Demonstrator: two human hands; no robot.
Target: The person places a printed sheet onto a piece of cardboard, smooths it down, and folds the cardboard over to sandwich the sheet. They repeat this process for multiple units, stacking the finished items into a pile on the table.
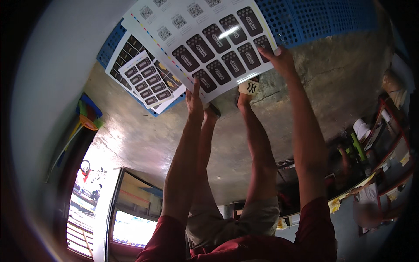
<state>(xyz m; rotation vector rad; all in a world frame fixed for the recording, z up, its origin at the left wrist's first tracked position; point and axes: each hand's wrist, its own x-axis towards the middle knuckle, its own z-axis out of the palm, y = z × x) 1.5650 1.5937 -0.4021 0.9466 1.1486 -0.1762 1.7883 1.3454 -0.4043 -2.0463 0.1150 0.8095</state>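
A large glossy printed sheet (172, 32) is held up in front of me by its near corners. It bears rows of dark rounded labels and, farther up, square black-and-white codes. My left hand (194, 100) grips the sheet's lower left corner, thumb on the printed face. At the right edge my right hand (281, 60) pinches the sheet between thumb and fingers. The fingers behind the sheet are hidden on both hands. Beyond it to the left lies a stack of printed sheets (146, 81), the top one smaller, with similar dark labels.
Blue perforated mats (312, 22) lie on the worn concrete floor (144, 135), partly under the stack. A wall (48, 74) rises on the left, with a broom and dustpan (88, 122) against it. Cluttered shelves (388, 153) stand at right. My sandalled feet (248, 87) are below the sheet.
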